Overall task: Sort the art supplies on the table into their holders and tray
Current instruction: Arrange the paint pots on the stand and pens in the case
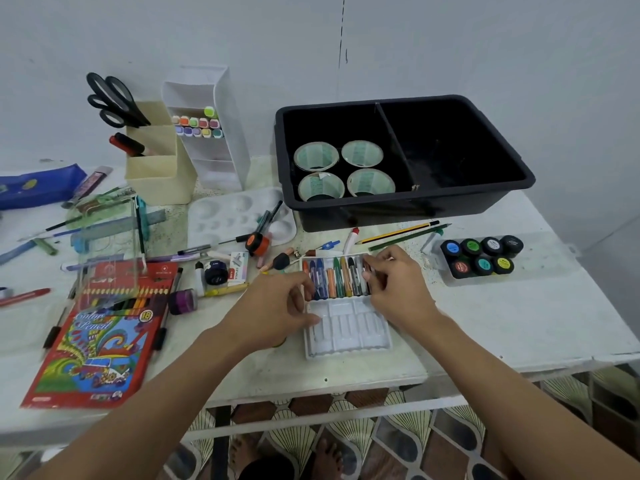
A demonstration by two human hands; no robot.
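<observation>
**White surface (485, 323), crayon tray (346, 336) between two hands**

Near the front edge of the surface lies the crayon tray, a white moulded insert; its far half carries a row of crayons (332, 277) side by side, its near half shows bare slots. The left hand (277, 306) keeps a narrow grip on the tray's left edge, thumb over the near-left slots, fingers curled at the rim; the right hand (398, 282) has its grip closed on the crayons at the right end of the row.

Just beyond the tray lie two pencils (398, 233), one yellow-and-black, one green; behind them stands a black bin (502, 188) with two compartments, the left one holding four tape rolls (316, 156). Right of the tray, seven paint pots (481, 256) sit in a clear holder.

Left of the tray lie a staples box (238, 270) and an ink bottle (214, 271); farther left, a coloured pencil pack (93, 358). Beyond and left of the tray rests a white palette (221, 216) with pens across it; farther back a cream holder (156, 168) carries scissors (114, 98), beside a white rack (221, 168) of markers (197, 126); a pale wall closes the view.
</observation>
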